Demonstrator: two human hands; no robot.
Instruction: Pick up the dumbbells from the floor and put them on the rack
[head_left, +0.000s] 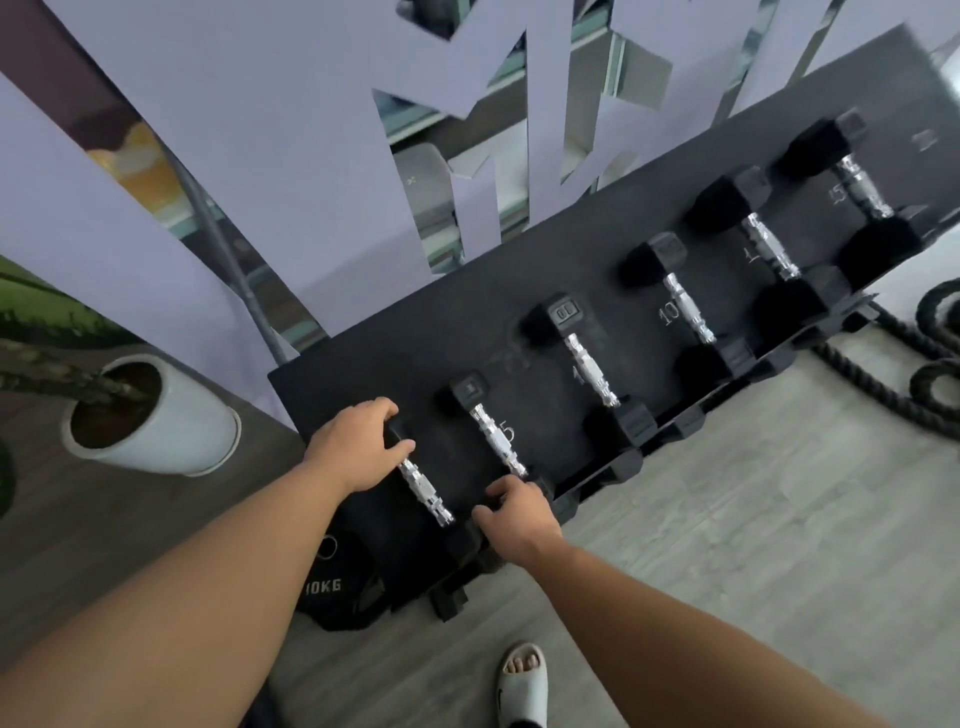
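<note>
A black sloping rack (415, 358) carries several black hex dumbbells with chrome handles. The leftmost dumbbell (426, 491) lies at the rack's left end. My left hand (361, 441) grips its far head. My right hand (514, 512) sits at the near end, fingers curled around the near head between this dumbbell and the second dumbbell (498, 444). Further right rest a third dumbbell (592, 369), a fourth dumbbell (688, 306) and two larger dumbbells (769, 249), (862, 187). White painted numbers mark the rack slots.
A white plant pot (171, 421) stands left of the rack. A black 10KG weight (332, 587) lies on the floor under the rack's left end. Thick black battle rope (924, 374) coils at the right. My sandalled foot (522, 683) stands on grey wood flooring.
</note>
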